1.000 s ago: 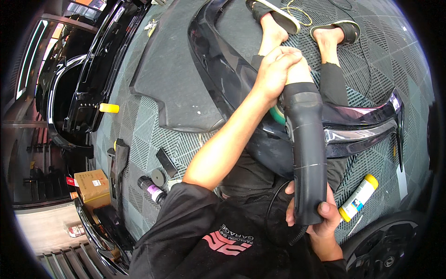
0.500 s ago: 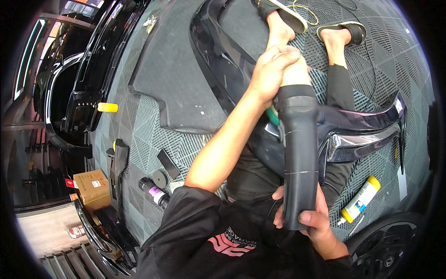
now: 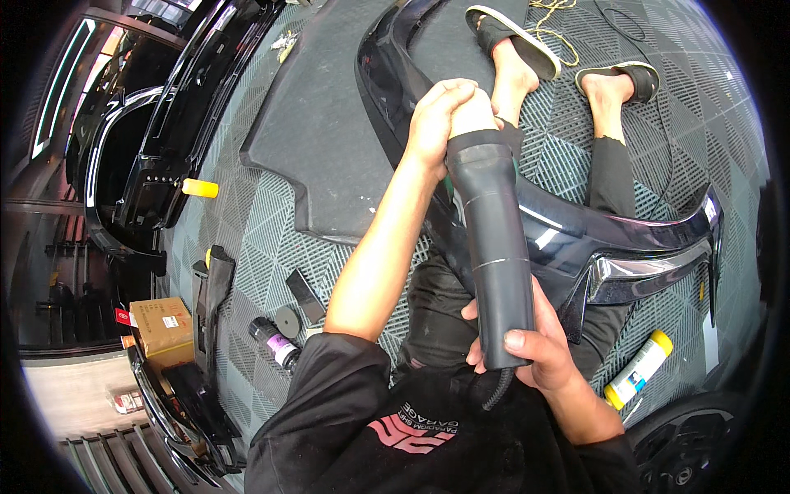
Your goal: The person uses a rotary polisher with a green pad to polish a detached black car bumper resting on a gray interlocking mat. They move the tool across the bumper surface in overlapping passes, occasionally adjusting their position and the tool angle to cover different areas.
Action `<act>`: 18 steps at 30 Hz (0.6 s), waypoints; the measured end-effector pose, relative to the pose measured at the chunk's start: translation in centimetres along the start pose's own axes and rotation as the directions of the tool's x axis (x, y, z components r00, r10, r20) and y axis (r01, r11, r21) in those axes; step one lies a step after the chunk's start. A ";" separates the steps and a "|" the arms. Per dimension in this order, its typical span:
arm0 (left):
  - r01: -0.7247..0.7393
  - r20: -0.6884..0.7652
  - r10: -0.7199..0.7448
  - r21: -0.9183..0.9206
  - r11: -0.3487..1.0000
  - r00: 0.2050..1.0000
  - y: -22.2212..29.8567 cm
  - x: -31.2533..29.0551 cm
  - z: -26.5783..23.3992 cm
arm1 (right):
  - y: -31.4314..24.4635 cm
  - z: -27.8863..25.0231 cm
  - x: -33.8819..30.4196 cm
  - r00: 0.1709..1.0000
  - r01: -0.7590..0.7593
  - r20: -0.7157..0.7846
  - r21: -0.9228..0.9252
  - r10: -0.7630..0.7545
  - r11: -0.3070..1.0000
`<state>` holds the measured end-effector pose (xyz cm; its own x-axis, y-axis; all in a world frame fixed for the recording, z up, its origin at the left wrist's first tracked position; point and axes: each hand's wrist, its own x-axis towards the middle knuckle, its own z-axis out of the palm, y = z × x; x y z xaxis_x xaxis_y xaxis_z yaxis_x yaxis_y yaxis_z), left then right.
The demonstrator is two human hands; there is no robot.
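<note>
Both my hands are closed around a long black cylindrical power tool (image 3: 500,255): my left hand (image 3: 436,125) wraps the side of its pale, rounded head (image 3: 475,114), and my right hand (image 3: 541,344) grasps the butt end, thumb on top, by the dark ribbed cord (image 3: 499,390). It is held above a glossy black curved car body panel (image 3: 568,216) lying across my black trouser legs (image 3: 611,173); I cannot tell whether its working face touches. Under the panel's far end spreads a flat dark grey mat (image 3: 329,132). Beyond, my feet wear black sandals with pale soles (image 3: 642,81), near a loose yellow cord (image 3: 563,45). To my right lies a white bottle with yellow ends (image 3: 640,370); to my left, a black bottle with a purple label (image 3: 274,344), a dark round disc (image 3: 288,322) and a black rectangular block (image 3: 305,295).
</note>
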<state>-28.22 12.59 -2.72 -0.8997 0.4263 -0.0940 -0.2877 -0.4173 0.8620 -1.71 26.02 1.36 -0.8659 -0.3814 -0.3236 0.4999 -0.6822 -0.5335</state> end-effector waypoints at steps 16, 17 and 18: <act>0.051 0.107 -0.056 0.052 0.997 0.993 -4.5 -2.7 7.9 | -0.3 -2.3 -8.9 0.995 0.058 -0.092 0.104 -0.048 0.993; 0.064 0.125 -0.067 0.030 0.998 0.990 -5.1 -2.6 8.3 | -0.4 -2.4 -9.5 0.994 0.050 -0.099 0.102 -0.039 0.994; 0.062 0.123 -0.065 0.029 0.998 0.990 -5.7 -2.4 8.8 | -0.4 -2.5 -9.9 0.990 0.079 -0.122 0.079 -0.069 0.994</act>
<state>-21.52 21.02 -3.05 -0.8319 0.5480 -0.0876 -0.3331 -0.3668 0.8686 6.75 31.60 2.85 -0.8897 -0.2543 -0.3792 0.4271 -0.7572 -0.4942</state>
